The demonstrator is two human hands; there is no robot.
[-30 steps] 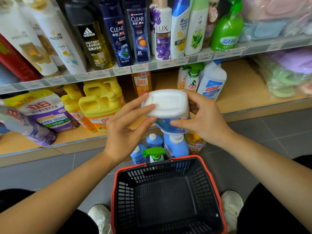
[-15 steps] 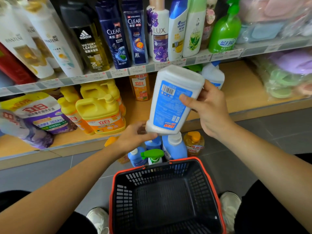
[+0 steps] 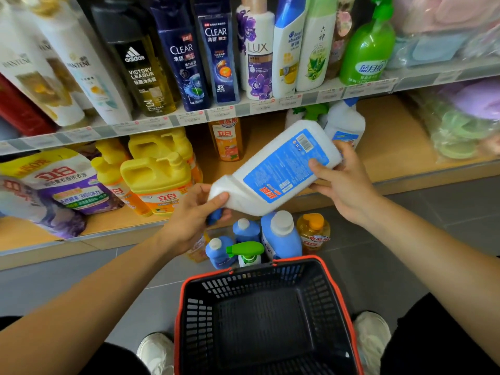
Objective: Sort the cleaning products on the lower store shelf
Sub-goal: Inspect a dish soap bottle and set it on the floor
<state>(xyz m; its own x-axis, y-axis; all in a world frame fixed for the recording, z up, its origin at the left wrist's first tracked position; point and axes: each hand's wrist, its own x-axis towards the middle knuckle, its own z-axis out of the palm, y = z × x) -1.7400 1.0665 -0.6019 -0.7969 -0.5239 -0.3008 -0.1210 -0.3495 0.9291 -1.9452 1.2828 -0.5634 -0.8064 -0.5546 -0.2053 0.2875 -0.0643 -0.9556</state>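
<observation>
Holding: white bottle (image 3: 273,169) tilted mid-air before lower shelf (image 3: 392,147)
Left hand (image 3: 189,220): curled round neck, blue cap (image 3: 215,216)
Right hand (image 3: 343,185): gripping base
Risk: slick plastic slipping, toppling floor bottles (image 3: 281,234) beneath
Cause: either grip loosening

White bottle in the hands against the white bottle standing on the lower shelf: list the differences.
The held bottle is tilted, neck down-left; the shelf bottle stands upright. The held bottle is gripped by the left hand and the right hand; no hand grips the shelf bottle. Both are white with blue labels.
</observation>
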